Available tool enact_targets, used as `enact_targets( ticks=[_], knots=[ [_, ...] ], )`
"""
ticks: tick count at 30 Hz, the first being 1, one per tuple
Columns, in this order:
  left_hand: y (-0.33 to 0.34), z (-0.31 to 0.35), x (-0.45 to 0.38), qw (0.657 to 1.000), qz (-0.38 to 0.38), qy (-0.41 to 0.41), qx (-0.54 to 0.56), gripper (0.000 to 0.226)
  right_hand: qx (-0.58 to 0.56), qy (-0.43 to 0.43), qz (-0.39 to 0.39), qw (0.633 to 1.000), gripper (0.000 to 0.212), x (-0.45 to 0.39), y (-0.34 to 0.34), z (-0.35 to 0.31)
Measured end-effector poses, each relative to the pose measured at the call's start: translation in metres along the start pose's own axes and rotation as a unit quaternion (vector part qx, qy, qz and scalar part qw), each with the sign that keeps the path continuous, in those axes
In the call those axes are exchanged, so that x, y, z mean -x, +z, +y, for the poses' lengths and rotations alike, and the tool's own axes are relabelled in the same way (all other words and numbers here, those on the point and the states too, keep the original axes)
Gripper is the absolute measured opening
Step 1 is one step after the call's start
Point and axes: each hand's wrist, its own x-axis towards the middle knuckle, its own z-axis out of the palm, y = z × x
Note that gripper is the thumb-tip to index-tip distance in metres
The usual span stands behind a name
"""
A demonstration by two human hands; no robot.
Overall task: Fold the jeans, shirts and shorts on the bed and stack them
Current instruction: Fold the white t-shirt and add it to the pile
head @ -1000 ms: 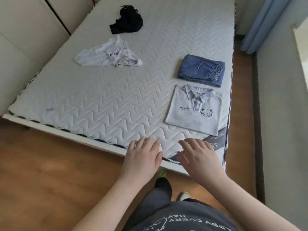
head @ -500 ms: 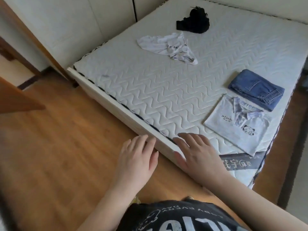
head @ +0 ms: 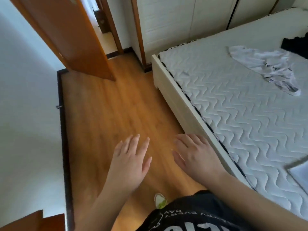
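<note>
My left hand and my right hand hover palm-down over the wooden floor, fingers straight, holding nothing. The bed with its quilted white mattress lies to the right of them. An unfolded white shirt lies crumpled on the mattress at the upper right. A black garment sits beyond it at the frame's edge. A corner of the folded white shirt shows at the right edge. The folded jeans are out of view.
An open brown door stands at the upper left, with a doorway behind it. White wardrobe doors line the far wall. A white wall with dark skirting runs along the left. Wooden floor lies between wall and bed.
The view has swung left, away from the bed's right side. Both hands have left the mattress edge and now hang over the floor. The folded jeans have gone out of view.
</note>
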Motion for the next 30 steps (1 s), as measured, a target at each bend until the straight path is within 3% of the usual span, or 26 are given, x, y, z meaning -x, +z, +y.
enact_targets(
  ticks=[3, 10, 18, 23, 30],
  knots=[
    [0.000, -0.019, -0.006, 0.999, 0.009, -0.030, 0.021, 0.053, -0.001, -0.019, -0.003, 1.000, 0.029, -0.031, 0.009, -0.010],
    [-0.006, -0.035, -0.072, 0.995, 0.051, -0.052, 0.063, 0.048, 0.015, 0.047, -0.059, 0.997, 0.045, -0.112, 0.028, 0.012],
    [-0.033, -0.082, -0.183, 0.994, 0.037, -0.080, 0.059, 0.050, 0.008, 0.006, -0.101, 0.995, 0.051, -0.235, 0.044, 0.059],
    [-0.058, -0.123, -0.239, 0.993, 0.012, -0.090, 0.075, 0.064, 0.004, -0.039, -0.080, 0.996, 0.037, -0.310, 0.054, 0.075],
    [-0.068, -0.220, -0.303, 0.987, 0.082, -0.118, 0.075, 0.060, -0.026, -0.077, -0.038, 0.996, 0.040, -0.425, 0.088, 0.039]
  ],
)
